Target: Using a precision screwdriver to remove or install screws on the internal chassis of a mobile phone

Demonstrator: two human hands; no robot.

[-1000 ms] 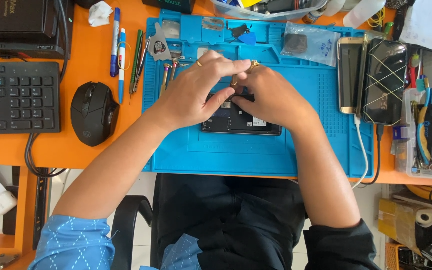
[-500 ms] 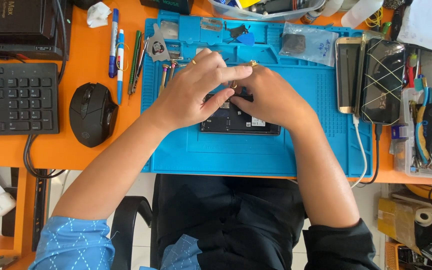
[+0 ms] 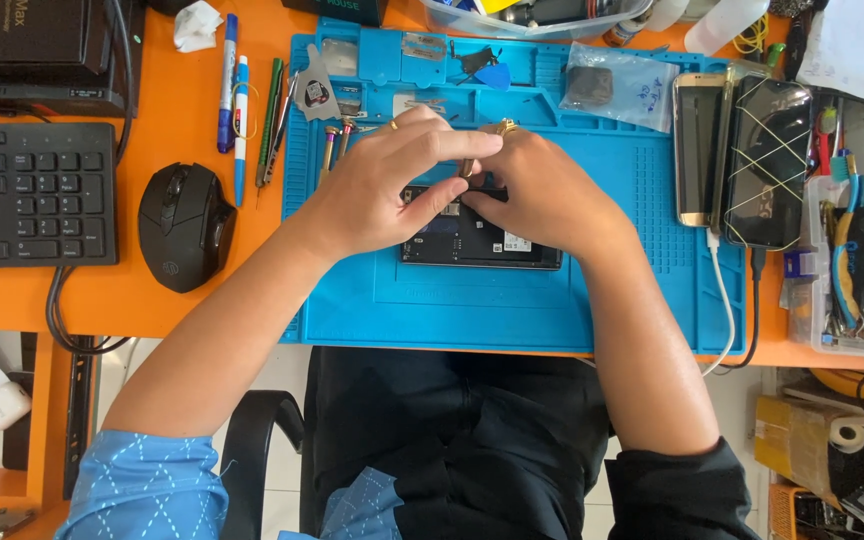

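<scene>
An opened black phone lies flat in the middle of the blue work mat, its inner parts facing up. My left hand rests over the phone's left half, thumb pressed onto its upper edge and forefinger stretched toward my right hand. My right hand covers the phone's upper right part and pinches a slim brown-handled tool that points down at the phone. The tool's tip and the spot it touches are hidden by my fingers.
Black mouse and keyboard lie left on the orange desk. Pens and small screwdrivers sit by the mat's left edge. Two phones lie right, cables attached. A tool tray stands at far right.
My left forefinger has stretched further right over the phone toward the right hand. The phone has not moved.
</scene>
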